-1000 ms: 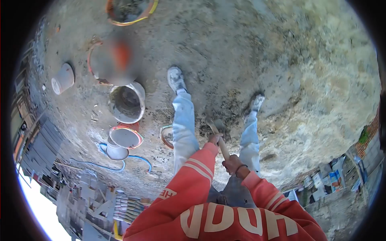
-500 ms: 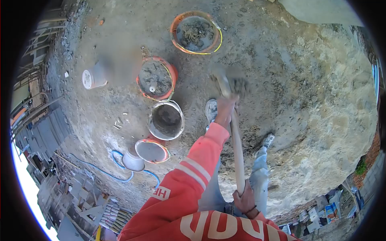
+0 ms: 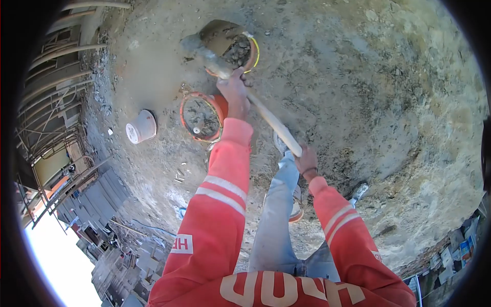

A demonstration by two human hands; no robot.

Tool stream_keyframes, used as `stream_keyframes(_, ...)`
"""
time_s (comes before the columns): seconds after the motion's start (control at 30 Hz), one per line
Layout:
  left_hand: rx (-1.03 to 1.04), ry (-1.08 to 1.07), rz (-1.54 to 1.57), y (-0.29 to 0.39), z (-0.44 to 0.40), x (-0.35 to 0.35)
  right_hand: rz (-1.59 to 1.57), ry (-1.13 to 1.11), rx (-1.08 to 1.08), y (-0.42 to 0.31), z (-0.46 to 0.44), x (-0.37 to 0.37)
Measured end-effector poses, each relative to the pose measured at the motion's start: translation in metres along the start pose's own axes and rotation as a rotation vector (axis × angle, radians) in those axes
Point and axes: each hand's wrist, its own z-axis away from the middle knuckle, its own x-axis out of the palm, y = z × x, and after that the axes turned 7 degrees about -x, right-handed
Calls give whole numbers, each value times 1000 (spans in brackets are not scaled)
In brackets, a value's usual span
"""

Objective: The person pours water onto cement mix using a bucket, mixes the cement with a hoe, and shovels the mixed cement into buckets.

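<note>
A long wooden handle (image 3: pixel 273 123) runs diagonally between my hands. My left hand (image 3: pixel 235 93) is wrapped round its upper part, near the tool's head. Lower down, my right hand (image 3: pixel 307 160) grips the end of the handle. The tool's head (image 3: pixel 223 37) is partly blurred and lies over an orange-rimmed tub (image 3: pixel 254 52) at the top. Dark wet material (image 3: pixel 237 52) shows in that tub. Below it, close to my left wrist, stands an orange bucket (image 3: pixel 221 106) filled with grey material.
A white bucket (image 3: pixel 141 127) lies tipped at the left. Another tub's rim (image 3: pixel 296 217) shows beside my leg. Small pale pieces (image 3: pixel 180 173) and a blue hose (image 3: pixel 153 226) lie on the ground. Wooden poles (image 3: pixel 64 51) line the left edge, with stacked boards (image 3: pixel 99 197) below.
Both hands have moved with the tool. Its head swung up and left from the ground onto the top tub. My right hand rose from near my waist, and the view has shifted.
</note>
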Motion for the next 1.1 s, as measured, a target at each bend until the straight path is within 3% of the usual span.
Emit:
stream_keyframes(0.03, -8, -31, 6, 6, 8, 6, -73, 78, -151, 6, 11, -9)
stream_keyframes(0.07, -12, -49, -6, 7, 21, 11, -82, 92, -135, 6, 30, -26)
stream_keyframes(0.13, -183, -157, 99, -1, 48, 25, -148, 45, -275, 9, 70, -65)
stream_keyframes(0.17, -247, -225, 132, -12, 56, 32, -146, 62, -256, 13, 82, -84)
stream_keyframes(0.23, -255, -239, 104, -49, 61, 50, 100, -172, -43, 24, 100, -107)
stream_keyframes(0.33, -227, -161, -48, -128, 50, 68, 247, -30, -78, 61, 87, -105)
stream_keyframes(0.4, -203, -107, -193, -196, 26, 74, 181, -110, -18, 80, 54, -104)
stream_keyframes(0.47, -348, -28, -401, -268, 9, 56, 113, -3, -2, 99, 24, -88)
stream_keyframes(0.57, -492, 16, -574, -323, 29, 38, 107, 5, 2, 133, 25, -67)
stream_keyframes(0.67, -516, 18, -903, -363, 89, 15, -47, -2, 81, 177, 78, -70)
stream_keyframes(0.73, -480, -35, -784, -415, 118, -27, 42, -120, -11, 214, 122, -76)
stream_keyframes(0.8, -541, 57, -673, -442, 176, -21, 96, -219, -13, 250, 161, -88)
stream_keyframes(0.87, -605, 176, -674, -457, 235, -6, 85, -127, 22, 268, 199, -95)
stream_keyframes(0.93, -705, 132, -535, -463, 293, -5, 78, -35, 84, 279, 241, -95)
stream_keyframes(1.0, -700, 114, -633, -491, 324, -33, 87, -267, 200, 284, 281, -87)
stream_keyframes(1.1, -724, 77, -777, -521, 358, -92, 31, -353, 361, 267, 343, -56)
